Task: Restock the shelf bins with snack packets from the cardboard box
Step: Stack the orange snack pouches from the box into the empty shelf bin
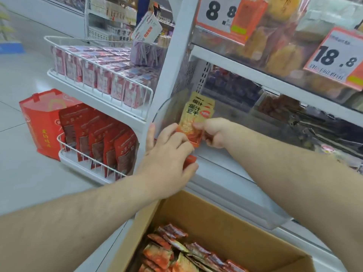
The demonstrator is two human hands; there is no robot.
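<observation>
The snack packets [196, 114] held at the left end of the clear shelf bin [216, 193] are yellow fading to orange-red, printed with bold black Chinese characters; the rest of the print is too small to read. The right hand [213, 132] pinches the lower edge of these upright packets with curled fingers. The left hand [169, 152] presses against them from the left, its fingers curled round a further red packet [189, 160] at the bin's front rim, its thumb against the bin's curved left wall.

Above, on the upper shelf edge, orange-and-white price cards read "8.8" [218, 12] and "18.8" [335, 57], fronting bins of yellowish wrapped goods.

The cardboard box [216, 216] sits open below the bin, at the bottom of the view, with more orange-red packets [176, 252] lying loose in its left part.

To the left, white wire racks [102, 89] at the shelf's end carry rows of red-and-white packs above and dark red pouches below. A red gift bag [39, 122] with yellow characters stands on the pale tiled floor [23, 169], which lies open leftward into the aisle.
</observation>
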